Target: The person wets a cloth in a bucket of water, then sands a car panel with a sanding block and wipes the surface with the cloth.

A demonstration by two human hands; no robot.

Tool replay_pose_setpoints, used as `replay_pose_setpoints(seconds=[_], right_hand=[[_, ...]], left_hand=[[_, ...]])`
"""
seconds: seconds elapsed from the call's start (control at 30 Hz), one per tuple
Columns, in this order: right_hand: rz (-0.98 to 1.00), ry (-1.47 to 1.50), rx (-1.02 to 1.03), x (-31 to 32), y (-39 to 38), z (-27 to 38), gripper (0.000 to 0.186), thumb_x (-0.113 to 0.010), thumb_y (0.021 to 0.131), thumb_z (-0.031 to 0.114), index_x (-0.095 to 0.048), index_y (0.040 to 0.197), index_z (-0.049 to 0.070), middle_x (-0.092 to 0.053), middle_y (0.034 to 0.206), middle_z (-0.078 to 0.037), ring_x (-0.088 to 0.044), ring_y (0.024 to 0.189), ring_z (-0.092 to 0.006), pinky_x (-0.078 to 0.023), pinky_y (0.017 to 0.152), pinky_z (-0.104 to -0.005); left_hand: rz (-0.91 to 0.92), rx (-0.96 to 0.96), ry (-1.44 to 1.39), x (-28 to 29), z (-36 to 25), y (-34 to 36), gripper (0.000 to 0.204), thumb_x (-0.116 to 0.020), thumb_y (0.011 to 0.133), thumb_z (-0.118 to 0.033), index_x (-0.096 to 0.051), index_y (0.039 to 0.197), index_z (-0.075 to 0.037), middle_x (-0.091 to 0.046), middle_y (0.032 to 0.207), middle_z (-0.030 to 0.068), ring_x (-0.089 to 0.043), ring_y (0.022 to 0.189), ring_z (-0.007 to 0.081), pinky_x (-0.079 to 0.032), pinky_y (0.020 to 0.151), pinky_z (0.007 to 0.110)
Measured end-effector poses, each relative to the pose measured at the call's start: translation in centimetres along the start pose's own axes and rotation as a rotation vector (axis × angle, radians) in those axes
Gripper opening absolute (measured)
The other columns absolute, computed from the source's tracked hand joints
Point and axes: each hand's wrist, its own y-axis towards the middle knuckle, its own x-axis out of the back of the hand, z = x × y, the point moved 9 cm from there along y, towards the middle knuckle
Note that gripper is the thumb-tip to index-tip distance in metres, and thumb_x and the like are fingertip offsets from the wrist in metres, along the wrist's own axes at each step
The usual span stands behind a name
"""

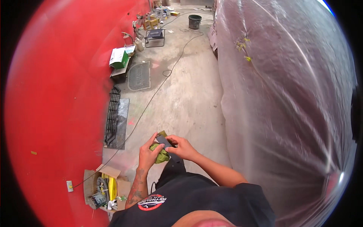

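Observation:
In front of my body, my left hand (146,154) is closed around a crumpled yellow-green wad (162,156); cloth or balled-up tape, I cannot tell which. Its thumb rests at the edge of a dark grey flat piece (163,141). My right hand (183,148) pinches that same flat piece from the right, with thumb and fingers bent around its edge. A small olive strip (162,133) shows just beyond the piece, near my left fingertips. Both hands nearly touch.
A red wall (56,94) runs along the left, and plastic sheeting (272,113) hangs on the right. A cable (151,99) crosses the concrete floor. An open cardboard box (123,185), a black grille (112,113), a mat (139,76), a stool (155,36) and a bucket (194,22) stand about.

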Motion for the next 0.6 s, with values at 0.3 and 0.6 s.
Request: replay_pose_setpoints(seconds=[0.3, 0.6], right_hand=[[-0.668, -0.073, -0.09, 22.0, 12.4, -1.2, 0.058, -0.077, 0.085, 0.018, -0.054, 0.136, 0.002, -0.063, 0.12, -0.015, -0.065, 0.098, -0.0203, -0.054, 0.079, -0.0327], [-1.393, 0.042, -0.336, 43.7, 11.8, -9.8, 0.06, -0.072, 0.086, 0.013, -0.049, 0.137, -0.006, -0.061, 0.128, -0.021, -0.06, 0.116, -0.0277, -0.047, 0.099, -0.0386]], left_hand=[[0.342, -0.348, 0.649, -2.3, -9.9, 26.0, 0.061, -0.07, 0.087, -0.048, -0.053, 0.142, -0.027, -0.071, 0.105, 0.0095, -0.069, 0.095, 0.0298, -0.054, 0.079, 0.042], [0.725, 0.498, 0.909, -5.5, 27.3, 47.5, 0.044, -0.074, 0.078, -0.037, -0.074, 0.109, -0.006, -0.07, 0.114, 0.0222, -0.068, 0.107, 0.035, -0.054, 0.09, 0.046]])
